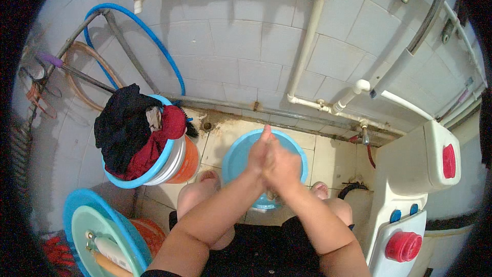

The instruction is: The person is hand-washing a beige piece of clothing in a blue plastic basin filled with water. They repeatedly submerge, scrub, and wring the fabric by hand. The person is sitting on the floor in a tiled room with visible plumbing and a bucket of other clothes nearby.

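My two hands meet over a round light-blue basin (233,156) on the tiled floor between my feet. My left hand (258,155) points away from me with its palm against my right hand (283,165), whose fingers are folded over it. The right hand is slightly blurred. A small bit of something dull shows just under my wrists, but what lies between the palms is hidden. The hands cover much of the basin's inside, so its contents cannot be made out.
Left of the basin stands a bucket (183,163) topped by a blue tub with black clothes (123,128) and a dark-red cloth (148,153). Nearer, a green basin (82,215) holds bottles. A white toilet (397,166) with red lids is at right; pipes (307,46) run along the wall.
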`<state>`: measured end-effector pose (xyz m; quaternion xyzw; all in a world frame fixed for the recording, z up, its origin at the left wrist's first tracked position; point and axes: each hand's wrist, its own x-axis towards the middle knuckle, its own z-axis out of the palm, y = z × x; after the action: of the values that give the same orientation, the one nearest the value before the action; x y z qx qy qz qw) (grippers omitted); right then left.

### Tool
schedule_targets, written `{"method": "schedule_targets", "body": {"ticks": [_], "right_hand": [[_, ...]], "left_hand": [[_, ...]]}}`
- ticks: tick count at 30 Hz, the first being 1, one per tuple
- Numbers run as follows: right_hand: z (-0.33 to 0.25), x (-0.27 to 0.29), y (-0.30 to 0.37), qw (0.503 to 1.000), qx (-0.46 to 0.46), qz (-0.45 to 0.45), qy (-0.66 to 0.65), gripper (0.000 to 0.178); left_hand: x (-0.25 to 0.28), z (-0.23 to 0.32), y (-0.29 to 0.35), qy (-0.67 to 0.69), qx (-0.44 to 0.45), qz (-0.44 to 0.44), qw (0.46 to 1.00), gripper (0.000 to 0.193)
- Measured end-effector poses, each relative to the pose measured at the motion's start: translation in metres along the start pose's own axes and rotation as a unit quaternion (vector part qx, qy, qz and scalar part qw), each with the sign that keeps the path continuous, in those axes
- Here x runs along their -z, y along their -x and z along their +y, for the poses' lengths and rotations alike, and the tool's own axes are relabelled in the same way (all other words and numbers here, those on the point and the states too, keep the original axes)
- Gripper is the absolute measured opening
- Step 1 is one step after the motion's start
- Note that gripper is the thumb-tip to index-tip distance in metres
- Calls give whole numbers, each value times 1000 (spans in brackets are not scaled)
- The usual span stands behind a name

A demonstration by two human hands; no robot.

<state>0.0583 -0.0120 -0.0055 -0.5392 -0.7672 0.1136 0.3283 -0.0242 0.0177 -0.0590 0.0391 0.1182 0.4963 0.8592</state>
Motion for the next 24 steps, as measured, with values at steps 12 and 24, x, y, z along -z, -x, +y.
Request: {"method": "schedule_targets", "body": {"ticks": [12,24], "right_hand": [[56,15,-26,855,-196,152,-456,27],[32,3,-13,999,-24,37,14,30]], "left_hand": [[-36,10,-1,-165,-84,152,971,45],[-48,-26,-5,-39,-48,278,959,32]]}}
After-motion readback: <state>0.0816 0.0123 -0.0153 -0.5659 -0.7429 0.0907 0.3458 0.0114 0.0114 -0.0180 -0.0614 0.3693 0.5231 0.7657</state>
